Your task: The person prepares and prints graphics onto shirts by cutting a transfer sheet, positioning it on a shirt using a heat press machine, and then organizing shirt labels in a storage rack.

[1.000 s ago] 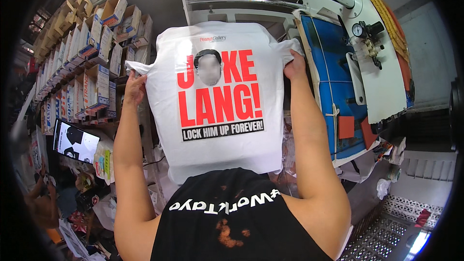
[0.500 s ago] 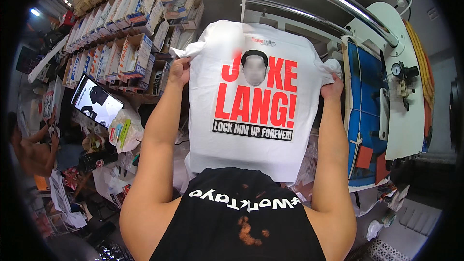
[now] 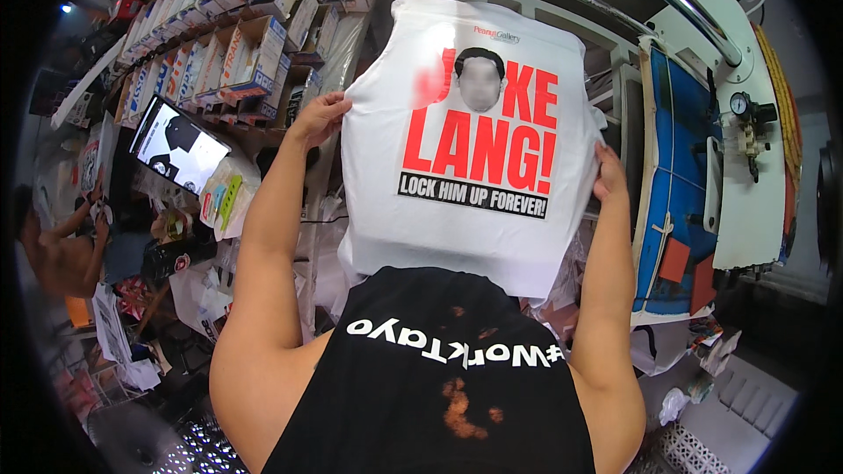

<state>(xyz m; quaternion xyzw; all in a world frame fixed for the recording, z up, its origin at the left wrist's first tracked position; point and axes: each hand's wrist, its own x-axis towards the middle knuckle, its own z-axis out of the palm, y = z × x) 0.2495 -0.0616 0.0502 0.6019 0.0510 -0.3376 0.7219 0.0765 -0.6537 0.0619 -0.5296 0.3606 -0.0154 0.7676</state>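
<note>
A white T-shirt (image 3: 443, 241) hangs spread out before my chest, its printed side facing me. The print is bold red lettering around a small picture of a head, with a black strip below. My left hand (image 3: 323, 118) pinches the shirt's left edge near the shoulder. On the opposite edge, a little lower, my right hand (image 3: 609, 174) grips the cloth, its fingertips partly behind the fabric. The sleeves no longer stick out at the sides; where they lie is hidden behind the shirt.
Cardboard bins (image 3: 250, 61) fill shelves at the left, above a lit screen (image 3: 180, 142). A machine with a blue padded bed (image 3: 672, 175) and a pressure gauge (image 3: 741, 105) stands at the right. Chrome rails (image 3: 667, 0) cross behind the shirt. Another person (image 3: 70, 246) works at far left.
Both hands have shifted from the sleeve ends to the shirt's side edges, and the sleeves have folded back out of sight. The right hand is lower; the shirt sits slightly higher in view.
</note>
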